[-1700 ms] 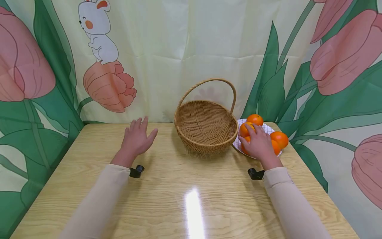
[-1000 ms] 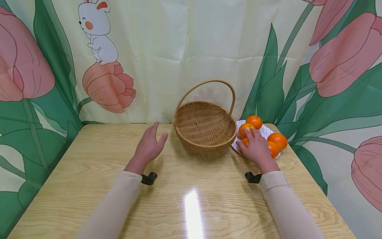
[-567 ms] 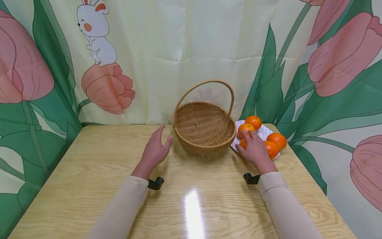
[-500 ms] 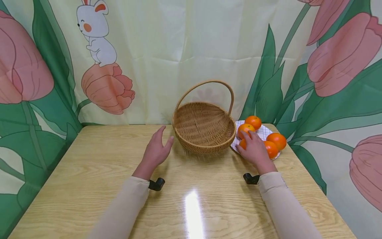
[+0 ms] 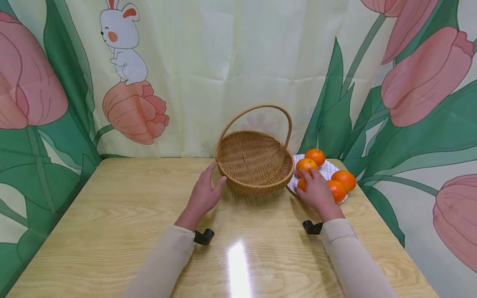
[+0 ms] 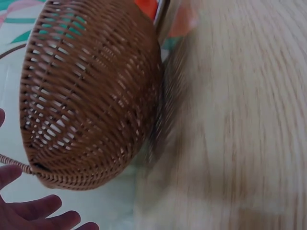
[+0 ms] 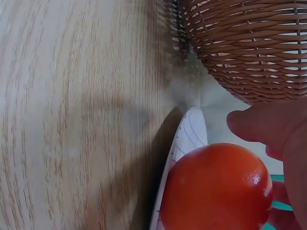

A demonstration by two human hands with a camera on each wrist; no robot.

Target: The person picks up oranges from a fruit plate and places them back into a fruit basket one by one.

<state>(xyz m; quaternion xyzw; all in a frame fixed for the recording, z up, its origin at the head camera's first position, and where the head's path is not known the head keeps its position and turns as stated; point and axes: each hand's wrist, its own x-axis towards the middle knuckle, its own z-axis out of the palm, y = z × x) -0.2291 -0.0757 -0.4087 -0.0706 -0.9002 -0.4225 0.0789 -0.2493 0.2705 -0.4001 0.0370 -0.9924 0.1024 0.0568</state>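
Observation:
A brown wicker basket with an arched handle stands tilted at the back of the table. My left hand is at its left side, thumb and fingers spread, fingertips right by the rim; the left wrist view shows the fingers beside the handle's base. My right hand hovers over a white checked plate of oranges, its fingers loosely bent above the front-left orange. In the right wrist view the thumb stays apart from that orange. In the head view, this orange is partly hidden by the hand.
Other oranges lie on the plate, one at the back and one at the right. The plate sits close to the basket's right side, near the table's right edge. A printed curtain hangs directly behind.
My left hand has moved right, from the table's left part to the basket's left side. The right hand has shifted slightly over the oranges. Basket and plate stay in place.

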